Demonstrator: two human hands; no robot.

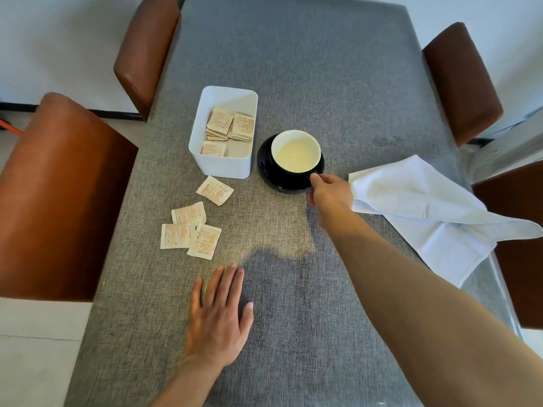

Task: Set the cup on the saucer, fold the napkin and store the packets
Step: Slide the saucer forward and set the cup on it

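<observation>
A black cup (295,152) with a pale inside stands on the black saucer (266,168) at mid-table. My right hand (330,193) reaches to the cup's near right side, fingers pinched at its handle, which the hand mostly hides. A white napkin (426,210) lies unfolded and rumpled to the right, partly over the table edge. Several beige packets (191,227) lie loose on the cloth left of centre. More packets sit inside a white box (205,127) left of the saucer. My left hand (219,315) rests flat on the table, fingers apart.
The table (293,69) is covered in grey cloth. Brown chairs stand on the left (58,186) (147,51) and on the right (461,80) (517,245). White floor and wall show beyond the table.
</observation>
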